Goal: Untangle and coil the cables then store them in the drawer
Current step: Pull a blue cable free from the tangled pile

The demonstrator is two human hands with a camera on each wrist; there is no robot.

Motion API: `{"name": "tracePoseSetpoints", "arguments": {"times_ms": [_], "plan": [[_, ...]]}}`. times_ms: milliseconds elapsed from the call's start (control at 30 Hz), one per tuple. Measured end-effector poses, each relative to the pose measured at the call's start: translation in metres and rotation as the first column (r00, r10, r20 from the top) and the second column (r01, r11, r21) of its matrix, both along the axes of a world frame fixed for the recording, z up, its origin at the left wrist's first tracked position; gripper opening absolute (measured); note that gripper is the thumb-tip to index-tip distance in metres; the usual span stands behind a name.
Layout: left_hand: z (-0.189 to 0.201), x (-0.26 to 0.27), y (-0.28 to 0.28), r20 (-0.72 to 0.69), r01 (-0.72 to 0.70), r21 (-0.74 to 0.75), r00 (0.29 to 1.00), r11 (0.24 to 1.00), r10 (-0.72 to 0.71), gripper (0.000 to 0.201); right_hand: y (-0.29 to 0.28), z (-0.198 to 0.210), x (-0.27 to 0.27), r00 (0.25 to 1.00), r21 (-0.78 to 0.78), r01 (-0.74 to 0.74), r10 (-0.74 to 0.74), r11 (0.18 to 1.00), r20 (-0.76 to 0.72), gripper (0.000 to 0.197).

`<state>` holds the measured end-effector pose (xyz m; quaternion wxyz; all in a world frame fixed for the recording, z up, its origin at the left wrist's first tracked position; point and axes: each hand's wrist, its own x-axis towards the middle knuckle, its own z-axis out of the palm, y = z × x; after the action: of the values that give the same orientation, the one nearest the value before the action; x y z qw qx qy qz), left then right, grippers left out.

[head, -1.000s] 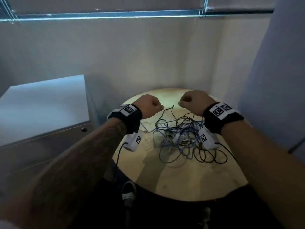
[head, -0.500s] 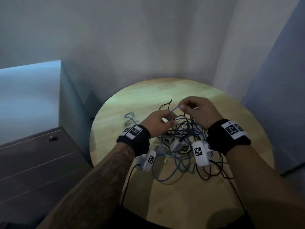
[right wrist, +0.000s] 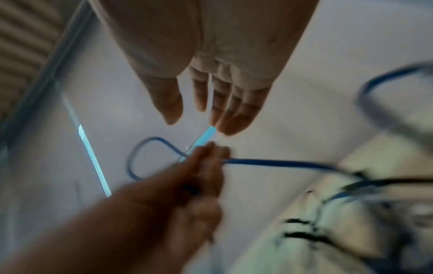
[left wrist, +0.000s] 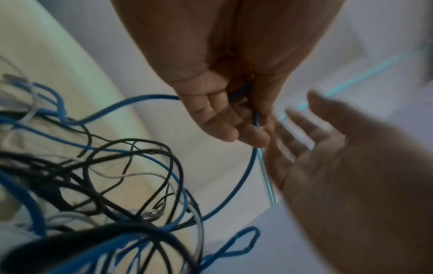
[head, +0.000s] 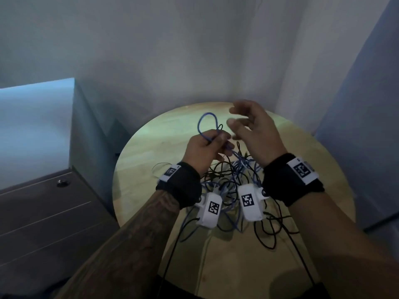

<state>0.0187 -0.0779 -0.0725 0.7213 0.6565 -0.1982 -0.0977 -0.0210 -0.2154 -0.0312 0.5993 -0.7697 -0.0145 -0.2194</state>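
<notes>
A tangle of blue, black and white cables [head: 233,186] lies on the round wooden table [head: 151,147]. My left hand [head: 207,147] is raised over it and grips a blue cable [head: 205,124], whose loop stands up above the fist. In the left wrist view the blue cable [left wrist: 246,176] runs through the curled fingers [left wrist: 218,118] and down into the tangle [left wrist: 105,185]. My right hand [head: 248,126] hovers just right of the left hand, fingers spread and holding nothing. In the right wrist view the right hand [right wrist: 199,111] is over the blue cable's loop [right wrist: 140,157].
A grey cabinet [head: 43,212] with drawer fronts and a small round knob [head: 62,182] stands left of the table. White walls close in behind, and a blue-grey panel [head: 367,126] on the right. Black cable loops [head: 272,229] trail toward the table's near edge.
Both hands rose from the tangle. The left hand has lifted the blue cable into a loop. The right hand, which pinched a strand before, has let go and spread its fingers.
</notes>
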Motion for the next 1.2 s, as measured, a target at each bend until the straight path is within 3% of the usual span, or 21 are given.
{"name": "tracePoseSetpoints", "arguments": {"times_ms": [67,133,200,300,367,400,500,567,633,700,800,867,933,1033,1133,1200], "plan": [[0.001,0.001,0.005,-0.055,-0.039,-0.082,0.998,0.996,0.034,0.016,-0.010,-0.019,-0.005,0.984,-0.332,-0.037,-0.024,0.943,-0.177,0.023],[0.003,0.000,0.008,-0.059,-0.047,-0.095,0.997,0.994,0.042,0.016,-0.018,-0.036,-0.011,0.911,-0.320,-0.173,0.027,0.932,-0.412,0.041],[0.007,0.000,0.008,-0.062,-0.088,-0.129,0.995,0.988,0.081,0.017,-0.028,-0.049,-0.012,0.864,-0.258,-0.193,0.039,0.947,-0.501,0.056],[0.026,0.012,0.017,-0.128,-0.207,-0.336,0.977,0.919,0.173,0.017,-0.048,-0.068,-0.012,0.802,-0.435,-0.258,-0.060,0.863,-0.594,0.044],[0.037,0.020,0.027,-0.166,-0.236,-0.446,0.970,0.864,0.179,0.018,-0.060,-0.083,-0.014,0.708,-0.528,-0.368,-0.136,0.765,-0.693,0.048],[0.039,0.022,0.031,-0.169,-0.235,-0.459,0.970,0.856,0.176,0.019,-0.064,-0.088,-0.014,0.691,-0.536,-0.372,-0.159,0.758,-0.705,0.051],[0.037,0.018,0.035,-0.166,-0.198,-0.451,0.977,0.870,0.136,0.019,-0.064,-0.087,-0.008,0.803,-0.568,-0.227,-0.178,0.791,-0.569,0.054],[0.036,0.017,0.033,-0.176,-0.179,-0.465,0.979,0.867,0.107,0.018,-0.054,-0.079,-0.003,0.871,-0.541,-0.192,-0.112,0.819,-0.478,0.039],[0.039,0.018,0.033,-0.190,-0.184,-0.476,0.976,0.860,0.104,0.019,-0.042,-0.072,0.002,0.897,-0.563,-0.201,-0.080,0.802,-0.434,0.020],[0.038,0.019,0.035,-0.177,-0.206,-0.433,0.974,0.877,0.142,0.020,-0.039,-0.064,0.005,0.920,-0.581,-0.136,-0.115,0.802,-0.374,0.020],[0.027,0.014,0.031,0.004,-0.268,-0.148,0.962,0.952,0.272,0.017,-0.043,-0.038,0.006,0.958,-0.389,0.095,-0.190,0.917,-0.215,0.020],[0.018,0.007,0.020,0.199,-0.232,0.082,0.957,0.969,0.212,0.011,-0.038,-0.011,0.004,0.973,-0.130,0.165,-0.182,0.978,-0.138,0.014],[0.011,0.000,0.003,0.253,-0.109,0.248,0.966,0.963,0.044,0.006,-0.026,0.014,0.000,0.989,0.019,0.133,-0.132,0.991,-0.063,0.009],[0.007,-0.010,-0.022,0.191,0.036,0.344,0.976,0.938,-0.108,0.010,-0.008,0.037,-0.009,0.996,0.037,0.080,-0.080,0.996,0.024,0.010],[0.009,-0.014,-0.033,0.196,-0.015,0.287,0.980,0.958,-0.043,0.021,0.002,0.043,-0.017,0.994,0.073,-0.016,0.008,0.997,0.108,0.010],[0.014,-0.008,-0.026,0.129,-0.088,0.186,0.990,0.979,0.064,0.029,-0.001,0.037,-0.016,0.990,-0.018,-0.042,0.044,0.999,0.130,0.030]]}}
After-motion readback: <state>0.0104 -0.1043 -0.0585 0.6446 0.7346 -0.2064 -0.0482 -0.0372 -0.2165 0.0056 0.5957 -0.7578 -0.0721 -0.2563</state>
